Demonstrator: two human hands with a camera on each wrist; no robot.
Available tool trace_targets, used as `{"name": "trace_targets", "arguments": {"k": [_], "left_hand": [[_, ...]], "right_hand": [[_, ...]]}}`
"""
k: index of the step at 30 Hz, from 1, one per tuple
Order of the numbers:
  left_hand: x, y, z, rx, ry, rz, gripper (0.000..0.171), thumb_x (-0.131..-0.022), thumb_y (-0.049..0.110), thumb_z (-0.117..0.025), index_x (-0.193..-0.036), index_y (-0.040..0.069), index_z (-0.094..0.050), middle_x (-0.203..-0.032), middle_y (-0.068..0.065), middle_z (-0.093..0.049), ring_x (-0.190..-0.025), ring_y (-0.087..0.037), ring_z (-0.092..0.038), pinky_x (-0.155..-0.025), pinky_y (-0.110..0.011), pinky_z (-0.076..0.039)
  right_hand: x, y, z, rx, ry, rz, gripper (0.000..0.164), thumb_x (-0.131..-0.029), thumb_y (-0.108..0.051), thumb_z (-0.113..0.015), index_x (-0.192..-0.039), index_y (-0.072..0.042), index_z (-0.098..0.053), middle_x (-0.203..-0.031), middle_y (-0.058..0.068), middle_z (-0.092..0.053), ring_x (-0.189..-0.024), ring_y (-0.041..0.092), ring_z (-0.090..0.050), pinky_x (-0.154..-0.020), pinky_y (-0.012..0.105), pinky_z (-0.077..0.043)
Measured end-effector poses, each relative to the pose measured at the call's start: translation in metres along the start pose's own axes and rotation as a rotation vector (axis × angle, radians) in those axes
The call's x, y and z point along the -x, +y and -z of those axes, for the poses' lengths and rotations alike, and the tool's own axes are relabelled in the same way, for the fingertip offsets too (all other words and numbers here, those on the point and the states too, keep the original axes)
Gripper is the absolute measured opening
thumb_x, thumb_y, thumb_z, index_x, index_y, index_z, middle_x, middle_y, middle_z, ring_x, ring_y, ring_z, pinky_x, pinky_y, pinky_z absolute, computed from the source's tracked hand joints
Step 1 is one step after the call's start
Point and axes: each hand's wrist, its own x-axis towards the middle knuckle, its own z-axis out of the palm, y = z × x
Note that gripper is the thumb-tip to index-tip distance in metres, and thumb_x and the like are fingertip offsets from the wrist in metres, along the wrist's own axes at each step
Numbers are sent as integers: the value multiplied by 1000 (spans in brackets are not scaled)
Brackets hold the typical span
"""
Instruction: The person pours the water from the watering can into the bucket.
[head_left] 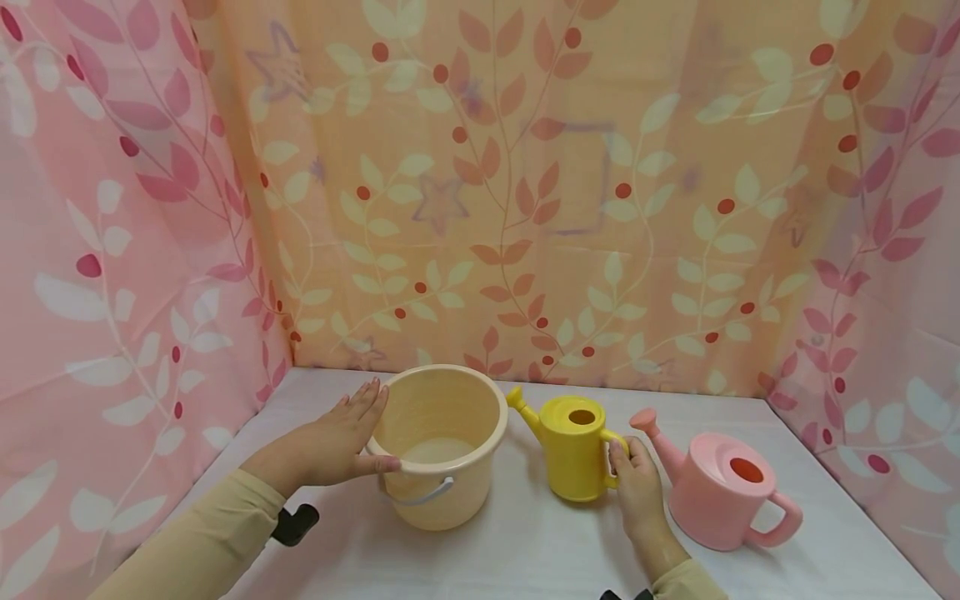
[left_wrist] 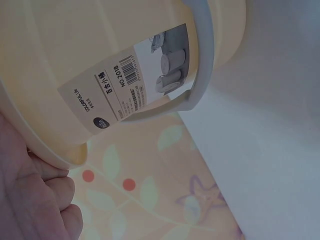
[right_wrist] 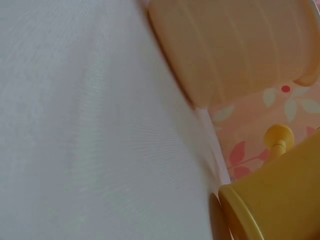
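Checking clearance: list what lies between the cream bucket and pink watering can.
Head view shows the yellow watering can and the right hand gripping it.

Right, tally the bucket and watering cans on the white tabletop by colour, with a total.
Cream: 1, the bucket
Yellow: 1, the upright watering can held by its handle
Pink: 1, the other watering can
Total: 3
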Motion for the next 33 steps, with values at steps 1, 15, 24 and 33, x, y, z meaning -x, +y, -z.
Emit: {"name": "trace_targets", "arguments": {"k": [1,15,24,33], "left_hand": [[0,0,0,1,0,0,114,-73,79,-37,-143,-7,-11,-149,-25,-7,-138,-37,-4,-108,-54,-12],[-1,-1,-1,3,7,3,112,-74,77,-40,-143,-7,-11,-150,-24,-6,-138,-37,-4,-108,-54,-12],[-1,-3,-3,-2,14,-2,112,-75,77,-40,-143,-6,-11,-150,-24,-7,-138,-37,-5,-108,-55,-13],[-1,-2,-3,8,16,-8,112,-75,77,-40,-143,-7,-12,-149,-25,-8,-138,-38,-5,-108,-55,-13]], "right_hand": [[0,0,0,1,-7,0,33,-96,-34,-44,-87,-2,-43,-75,3,-40,-75,20,-41,-62,24,-34],[5,4,13,-33,-251,37,37,-100,-21,-34,-80,9,-42,-70,7,-44,-69,16,-44,-61,26,-36],[8,10,16,-56,-308,49,40,-100,-22,-35,-79,11,-43,-70,8,-45,-69,16,-44,-61,26,-36],[6,11,18,-41,-304,-22,38,-99,-24,-38,-81,9,-44,-74,11,-47,-75,19,-46,-67,27,-38]]}}
